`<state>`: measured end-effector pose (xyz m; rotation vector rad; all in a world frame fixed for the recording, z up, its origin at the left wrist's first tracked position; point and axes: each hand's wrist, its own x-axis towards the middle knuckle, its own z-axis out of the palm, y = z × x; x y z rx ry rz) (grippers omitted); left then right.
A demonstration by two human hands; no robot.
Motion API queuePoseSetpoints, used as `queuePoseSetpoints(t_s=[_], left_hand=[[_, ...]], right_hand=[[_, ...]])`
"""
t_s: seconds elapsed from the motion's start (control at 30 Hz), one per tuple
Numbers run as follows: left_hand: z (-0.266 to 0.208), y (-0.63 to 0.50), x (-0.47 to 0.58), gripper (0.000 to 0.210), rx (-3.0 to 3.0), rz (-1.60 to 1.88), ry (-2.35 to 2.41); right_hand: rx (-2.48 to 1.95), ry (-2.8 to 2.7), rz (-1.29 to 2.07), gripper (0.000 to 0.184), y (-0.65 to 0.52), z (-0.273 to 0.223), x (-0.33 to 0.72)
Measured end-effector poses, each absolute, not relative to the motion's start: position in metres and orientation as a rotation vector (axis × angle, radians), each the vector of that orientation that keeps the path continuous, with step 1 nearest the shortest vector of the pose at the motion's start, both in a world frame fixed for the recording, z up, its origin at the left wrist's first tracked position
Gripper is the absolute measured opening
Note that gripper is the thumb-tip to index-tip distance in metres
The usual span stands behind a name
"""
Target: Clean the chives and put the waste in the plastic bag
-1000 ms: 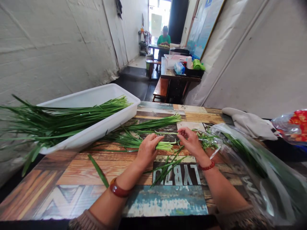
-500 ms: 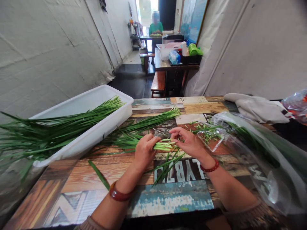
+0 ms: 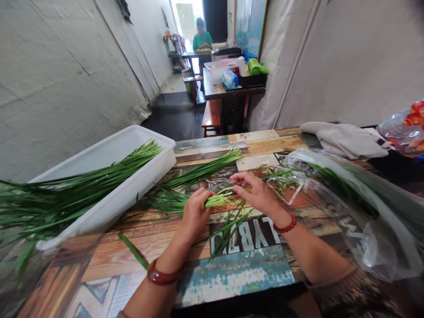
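Garlic chives, bunched right of the white plastic tub, look light, limp and slightly slippery; I'd grip their firmer pale stems gently. From here I see the left hand wrapped around them. The right hand's fingers part slightly at one stem tip; I can't tell whether they pinch it. Beyond, also right of the tub, lies another smooth, slender bundle.
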<state>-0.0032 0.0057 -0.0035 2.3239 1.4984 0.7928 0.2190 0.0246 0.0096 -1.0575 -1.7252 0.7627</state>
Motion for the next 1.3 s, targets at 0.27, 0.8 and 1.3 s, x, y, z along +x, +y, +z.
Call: queuePoseSetpoints(t_s=[0.27,0.8,1.3], left_hand=[[0.003,-0.003,0.003,0.017,2.667,0.685,1.572],[-0.001,-0.005,0.002,0.037,2.545,0.742,1.552],[0.026,-0.005,0.045,0.017,2.690,0.192,1.798]], right_hand=[[-1.010,-1.871,0.608,0.015,0.024,0.000,0.206],[-0.993,-2.081,0.521,0.046,0.030,-0.013,0.225],[-0.747,-1.822,0.984,0.068,-0.001,-0.002,0.181]])
